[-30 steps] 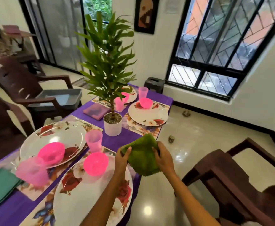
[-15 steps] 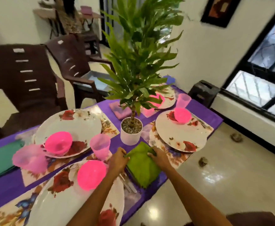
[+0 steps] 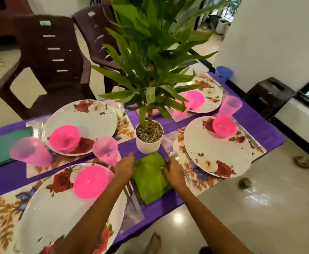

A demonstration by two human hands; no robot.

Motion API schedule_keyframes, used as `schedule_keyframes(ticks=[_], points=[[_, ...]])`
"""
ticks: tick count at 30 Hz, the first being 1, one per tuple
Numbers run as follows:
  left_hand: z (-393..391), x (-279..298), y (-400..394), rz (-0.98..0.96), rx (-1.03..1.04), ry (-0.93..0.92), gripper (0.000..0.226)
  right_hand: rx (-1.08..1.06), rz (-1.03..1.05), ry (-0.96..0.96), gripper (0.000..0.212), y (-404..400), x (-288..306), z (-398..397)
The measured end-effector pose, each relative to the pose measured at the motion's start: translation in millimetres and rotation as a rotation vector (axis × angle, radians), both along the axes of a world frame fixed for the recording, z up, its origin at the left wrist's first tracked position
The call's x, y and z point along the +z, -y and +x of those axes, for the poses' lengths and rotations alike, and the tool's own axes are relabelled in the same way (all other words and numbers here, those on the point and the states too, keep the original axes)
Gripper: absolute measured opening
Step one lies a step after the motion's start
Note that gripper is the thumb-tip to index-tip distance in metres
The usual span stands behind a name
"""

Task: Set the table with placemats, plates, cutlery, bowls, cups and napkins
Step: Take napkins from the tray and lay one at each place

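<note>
The green napkin lies folded on the purple tablecloth, just in front of the white plant pot at the table's middle. Both hands are on it — the left hand rests at its left edge and the right hand at its right edge, fingers lightly bent over the cloth; whether they pinch it or only press it flat I cannot tell.

Touching the napkin's left side lies cutlery, on the corner of a floral placemat. That mat carries the near plate, front-left of the pot, with a pink bowl on it and a pink cup just beyond.

Left of the pot sits a second plate with its own bowl, a tipped-looking, blurred cup and, further left, a teal napkin.

Right of the pot is a third plate — bowl on its far rim, cup behind it, a fork along its near-left side under the right hand.

Behind the pot, half hidden by the plant's leaves, stands a fourth plate with another pink bowl. A blue cup sits at the far corner.

Two dark brown chairs stand behind the pot to the left.
</note>
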State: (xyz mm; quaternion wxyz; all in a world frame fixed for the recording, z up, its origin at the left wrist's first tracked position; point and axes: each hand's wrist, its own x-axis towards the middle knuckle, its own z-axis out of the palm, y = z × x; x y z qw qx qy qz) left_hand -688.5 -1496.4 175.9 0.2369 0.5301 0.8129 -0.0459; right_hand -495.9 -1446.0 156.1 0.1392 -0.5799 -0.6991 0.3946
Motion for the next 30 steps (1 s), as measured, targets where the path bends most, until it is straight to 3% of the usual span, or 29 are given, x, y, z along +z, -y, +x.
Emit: schedule_keyframes(ticks=[5,8,10,13,15,18,23,26,30], points=[[2.9,2.6,5.1,-0.039,-0.011,-0.07,0.045,-0.022,-0.04,-0.04,0.026,5.0,-0.4,2.2],[15.2,4.3,12.9,0.213,0.008,-0.213,0.039,-0.001,0.001,0.015,0.026,8.4,-0.8,5.8],[27.0,0.1,18.1,0.367,-0.027,-0.275,0.04,0.077,0.17,0.145,0.032,9.8,1.2,6.1],[54.2,-11.9,27.0,0.545,-0.183,-0.168,0.044,0.187,0.39,0.242,0.039,17.6,6.4,-0.9],[72.7,-17.0,33.1,0.456,-0.198,-0.084,0.058,0.317,0.487,0.276,0.044,22.5,3.3,-8.0],[80.2,-28.6,43.0,0.215,-0.148,-0.015,0.072,0.472,0.428,0.429,0.057,24.1,-10.4,-7.6],[80.9,-31.3,43.5,0.193,-0.12,-0.068,0.06,0.522,0.392,0.506,0.067,24.6,-20.8,-1.8],[86.6,-22.7,43.0,0.346,-0.05,-0.003,0.063,0.403,0.409,0.397,0.069,23.2,-5.8,2.4],[114.4,-7.3,24.3,0.685,-0.279,0.1,0.051,0.036,0.629,0.173,0.043,17.8,14.4,36.5]])
